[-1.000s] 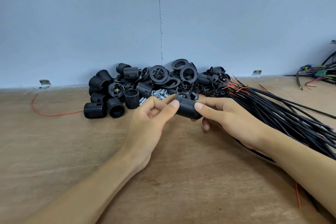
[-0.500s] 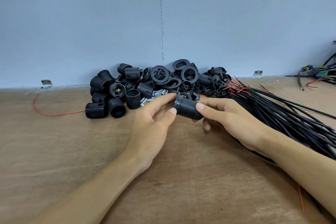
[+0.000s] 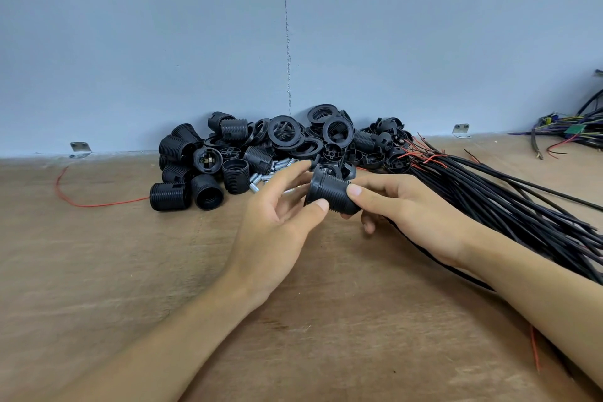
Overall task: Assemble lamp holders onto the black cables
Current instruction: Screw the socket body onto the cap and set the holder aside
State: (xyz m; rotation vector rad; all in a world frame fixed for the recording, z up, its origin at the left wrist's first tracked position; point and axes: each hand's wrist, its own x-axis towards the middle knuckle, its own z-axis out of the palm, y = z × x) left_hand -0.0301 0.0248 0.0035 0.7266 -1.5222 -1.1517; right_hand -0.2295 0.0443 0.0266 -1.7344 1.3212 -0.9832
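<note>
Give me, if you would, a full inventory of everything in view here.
table: one, brown wood, across the foreground.
held lamp holder: one, black, ribbed, at centre.
lamp holder parts: a large pile, black, against the wall.
metal pins: several, silver, at the pile's front edge.
black cables: a thick bundle, black with red ends, on the table at right.
red wire: one, red, loose, left of the pile.
brackets: two, silver, at the wall's foot.
mixed wires: a tangle, multicoloured, far right.
left hand: one, thumb touching the holder, fingers straight.
right hand: one, gripping the holder.
</note>
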